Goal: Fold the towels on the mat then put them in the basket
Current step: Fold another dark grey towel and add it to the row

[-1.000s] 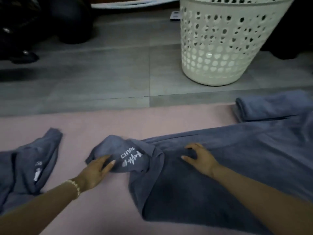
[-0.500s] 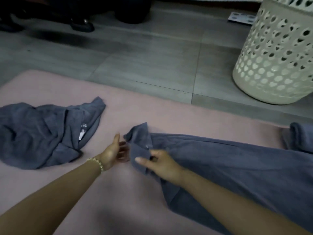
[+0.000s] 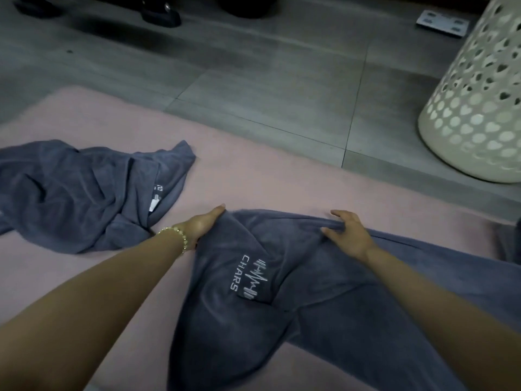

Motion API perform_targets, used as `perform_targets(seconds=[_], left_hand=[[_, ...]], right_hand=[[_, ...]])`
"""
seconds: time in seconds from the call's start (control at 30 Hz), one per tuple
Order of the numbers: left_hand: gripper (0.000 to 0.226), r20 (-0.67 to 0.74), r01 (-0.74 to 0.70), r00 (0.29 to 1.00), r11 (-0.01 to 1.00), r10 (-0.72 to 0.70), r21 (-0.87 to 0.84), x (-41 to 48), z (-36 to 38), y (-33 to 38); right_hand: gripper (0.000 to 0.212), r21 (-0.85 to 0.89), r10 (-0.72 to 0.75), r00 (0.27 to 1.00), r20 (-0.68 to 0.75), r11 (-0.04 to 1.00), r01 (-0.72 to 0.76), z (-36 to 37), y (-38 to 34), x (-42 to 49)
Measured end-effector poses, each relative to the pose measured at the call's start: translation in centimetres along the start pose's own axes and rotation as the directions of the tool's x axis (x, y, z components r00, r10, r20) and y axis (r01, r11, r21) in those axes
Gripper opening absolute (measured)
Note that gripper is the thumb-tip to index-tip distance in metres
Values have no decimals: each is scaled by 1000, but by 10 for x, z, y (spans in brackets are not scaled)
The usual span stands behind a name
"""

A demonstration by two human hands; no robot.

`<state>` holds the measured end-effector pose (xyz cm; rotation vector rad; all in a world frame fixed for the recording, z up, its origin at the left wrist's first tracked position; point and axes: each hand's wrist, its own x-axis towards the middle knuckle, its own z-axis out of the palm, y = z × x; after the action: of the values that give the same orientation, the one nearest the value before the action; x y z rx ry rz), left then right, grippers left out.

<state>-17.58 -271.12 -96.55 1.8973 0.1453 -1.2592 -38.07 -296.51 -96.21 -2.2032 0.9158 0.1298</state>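
Pink mat (image 3: 253,170) holds the big grey towel (image 3: 310,320), soft and floppy, so grab corners along its far edge. Basket (image 3: 473,108) sits off right on the floor, crumpled second towel (image 3: 70,193) to the left, nothing blocking. Right hand (image 3: 346,235) pinches that edge; left hand (image 3: 203,224) grips the corner, I think, fingers hidden.
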Motion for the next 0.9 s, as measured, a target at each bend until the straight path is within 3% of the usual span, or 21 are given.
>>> perform_targets(seconds=[0.1,0.2,0.23,0.3,0.43,0.53,0.63,0.67,0.7,0.8,0.9], left_hand=[[81,-28,63,998,980,-59,190,1,7,12],[83,9,128,990,944,-138,304,12,0,17],[81,1,126,991,940,-134,317,14,-3,19],[74,-32,72,997,945,-66,320,22,-7,19],[40,-85,-256,962,965,260,58,26,-4,30],[25,-215,-493,862,858,460,-143,29,-6,49],[19,-388,-577,799,768,460,-277,28,-1,71],[33,-423,-588,793,733,438,-343,32,-1,76],[46,-437,-593,792,706,426,-387,34,-2,77],[62,-436,-518,798,844,416,-142,46,-3,53],[41,-355,-469,786,862,506,189,48,-4,0]], right_hand=[[62,-46,54,998,38,998,-52,2,7,9],[35,-136,34,999,34,990,-29,0,8,18],[26,-120,31,999,24,992,-27,-3,7,21],[26,38,45,999,17,998,-45,-9,6,27],[25,349,87,996,-34,934,-69,-29,-8,41],[26,445,84,982,-171,896,1,-55,-21,63],[15,478,70,971,-228,877,49,-71,-33,82],[4,465,48,977,-207,884,55,-72,-36,84],[20,432,29,985,-172,901,49,-71,-39,84],[47,381,-8,993,-118,923,53,-56,-39,65],[36,334,-108,992,-61,935,122,-20,-31,26]])
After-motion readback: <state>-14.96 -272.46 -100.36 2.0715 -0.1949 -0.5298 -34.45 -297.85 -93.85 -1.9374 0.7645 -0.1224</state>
